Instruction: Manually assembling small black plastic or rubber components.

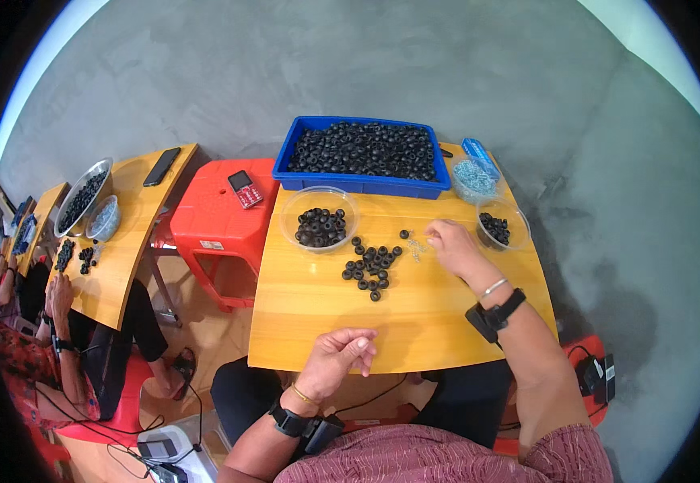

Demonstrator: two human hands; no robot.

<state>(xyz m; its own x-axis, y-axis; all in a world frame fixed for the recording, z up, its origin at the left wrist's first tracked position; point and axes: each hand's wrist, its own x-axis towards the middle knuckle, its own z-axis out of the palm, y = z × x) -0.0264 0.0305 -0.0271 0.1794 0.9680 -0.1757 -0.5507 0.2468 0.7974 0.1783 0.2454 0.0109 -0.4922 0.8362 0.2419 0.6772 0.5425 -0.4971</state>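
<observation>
My left hand (340, 352) hovers at the table's near edge, thumb and fingers drawn together; whatever may be between them cannot be made out. Farther forward, my right hand (452, 244) reaches down with closed fingertips beside a few small clear pieces (415, 248) on the table. What its fingertips hold, if anything, is hidden. A loose group of black ring-like beads (372, 264) lies between my hands, with a single black bead (404, 234) nearer the clear pieces. Black beads also fill part of a clear round bowl (318, 246) on the left and a smaller clear tub (481, 233) right of my right hand.
A blue tray (358, 187) heaped with black beads spans the table's far side. Beside it stand a tub of small bluish clear pieces (473, 177) and a blue box (479, 154). On the left, a red stool (220, 211) bears a phone (245, 190); another person works at a neighbouring table (129, 241).
</observation>
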